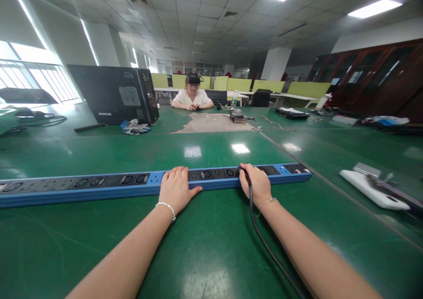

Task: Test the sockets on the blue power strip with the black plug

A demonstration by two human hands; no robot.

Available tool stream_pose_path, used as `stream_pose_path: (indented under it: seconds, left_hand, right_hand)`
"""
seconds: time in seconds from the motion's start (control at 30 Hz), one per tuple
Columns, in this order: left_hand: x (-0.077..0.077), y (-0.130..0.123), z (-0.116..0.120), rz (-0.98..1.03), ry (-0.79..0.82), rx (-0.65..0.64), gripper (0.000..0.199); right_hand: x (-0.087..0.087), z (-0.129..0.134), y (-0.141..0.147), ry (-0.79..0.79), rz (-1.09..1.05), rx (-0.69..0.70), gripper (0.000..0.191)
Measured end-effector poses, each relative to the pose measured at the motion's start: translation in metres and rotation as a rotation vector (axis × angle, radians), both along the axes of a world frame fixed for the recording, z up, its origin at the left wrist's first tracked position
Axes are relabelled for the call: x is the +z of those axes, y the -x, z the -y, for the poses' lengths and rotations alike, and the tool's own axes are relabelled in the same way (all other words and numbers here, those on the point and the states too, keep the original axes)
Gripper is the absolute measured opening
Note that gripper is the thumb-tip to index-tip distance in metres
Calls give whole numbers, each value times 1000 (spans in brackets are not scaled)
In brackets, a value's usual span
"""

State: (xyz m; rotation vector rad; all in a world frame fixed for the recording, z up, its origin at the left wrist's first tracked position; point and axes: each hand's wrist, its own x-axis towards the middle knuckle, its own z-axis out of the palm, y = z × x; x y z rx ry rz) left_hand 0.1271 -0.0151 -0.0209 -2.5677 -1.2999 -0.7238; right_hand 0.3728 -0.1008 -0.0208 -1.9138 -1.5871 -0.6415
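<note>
A long blue power strip (201, 184) with black sockets lies across the green table from the left edge to right of centre. My left hand (177, 185) grips it near the middle, fingers over the top and thumb along the near side. My right hand (257, 183) is closed around the plug (240, 171) of a black power cord (257, 230), at a socket toward the strip's right end. My fingers cover most of the plug, so I cannot tell how deep it sits. The cord runs down toward the lower right, beside my right forearm.
A black computer case (128, 96) stands at the back left, with work gloves (135, 127) before it. Across the table sits a person (192, 97) in a white top. A bottle (234, 99) stands at the back; a white, elongated object (372, 188) lies on the right.
</note>
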Motion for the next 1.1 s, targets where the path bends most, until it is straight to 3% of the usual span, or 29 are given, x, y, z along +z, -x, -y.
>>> stream_pose_path:
  seconds: [0.3,0.77,0.87,1.0,1.1]
  left_hand:
    - [1,0,1,-3,2,3,62]
    - [0,0,0,8,-6,-1,63]
    - [0,0,0,7,-19,-1,64]
    - [-1,0,0,12,-24,-10,65]
    - [-1,0,-1,27,-16,-16,65]
  right_hand:
    - [-4,1,1,9,8,-51,26]
    - [-8,-1,-3,-37,-153,62,28]
    - [-5,-1,-5,-157,-278,88,29]
    - [6,0,-10,-431,-499,-15,34]
    - [12,1,-1,-323,-596,80,33]
